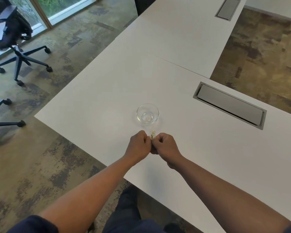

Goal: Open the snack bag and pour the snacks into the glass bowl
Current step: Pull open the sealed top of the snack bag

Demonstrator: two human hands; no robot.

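A small clear glass bowl (pixel 147 113) stands upright on the white table (pixel 107 98), with nothing visible inside it. Just in front of the bowl, my left hand (pixel 139 144) and my right hand (pixel 165 145) are pressed together, both pinching a small snack bag (pixel 153 134). Only a sliver of the bag, pale with a yellowish edge, shows between my fingers; the rest is hidden by my hands. I cannot tell whether the bag is torn.
A grey cable flap (pixel 228 105) is set into the table to the right of the bowl, and another one (pixel 228 8) lies far back. Black office chairs (pixel 15 39) stand on the carpet to the left. The table's edge runs diagonally close to my body.
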